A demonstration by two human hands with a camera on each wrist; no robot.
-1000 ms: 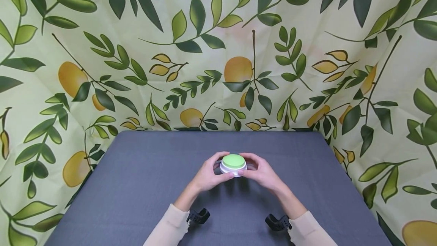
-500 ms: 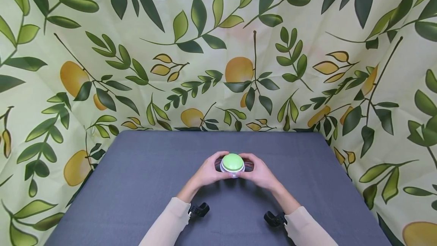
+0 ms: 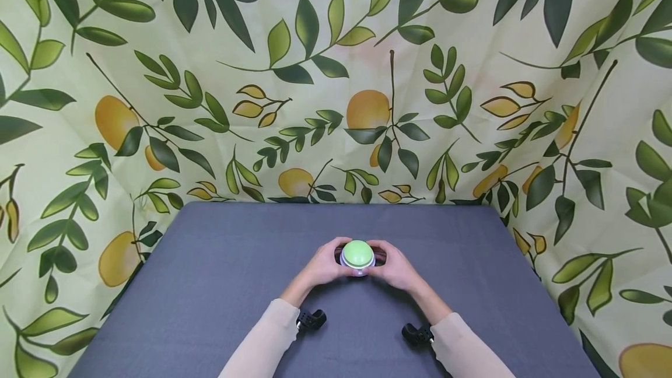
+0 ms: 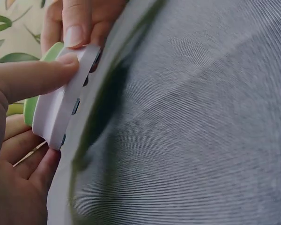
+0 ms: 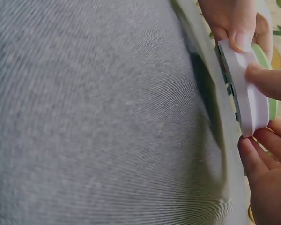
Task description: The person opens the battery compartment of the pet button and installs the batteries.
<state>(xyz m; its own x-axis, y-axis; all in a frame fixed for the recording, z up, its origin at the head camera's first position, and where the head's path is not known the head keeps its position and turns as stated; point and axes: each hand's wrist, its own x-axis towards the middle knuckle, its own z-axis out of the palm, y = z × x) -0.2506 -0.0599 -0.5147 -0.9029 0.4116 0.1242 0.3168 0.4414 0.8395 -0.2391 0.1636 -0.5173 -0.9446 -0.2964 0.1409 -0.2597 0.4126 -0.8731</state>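
A round push button (image 3: 359, 254) with a light green domed top and a white base is held between both hands, near the middle of the table. My left hand (image 3: 323, 265) grips its left side, thumb on the near edge and fingers around the far side. On the opposite side my right hand (image 3: 395, 267) holds it the same way, the two thumbs close together. The left wrist view shows the white base (image 4: 61, 110) with small dark feet underneath, a strip of shadow between it and the cloth. From the right wrist view the green top (image 5: 272, 108) is partly covered by fingers.
A dark grey cloth covers the table (image 3: 236, 249). Behind and at both sides hangs a pale curtain (image 3: 315, 80) printed with leaves and oranges. Each wrist carries a black camera mount, the left mount (image 3: 312, 319) and the right mount (image 3: 417, 334).
The button has tilted so its green top faces the head camera more and looks rounder. Both thumbs have drawn closer together, and the forearms have shifted slightly inward.
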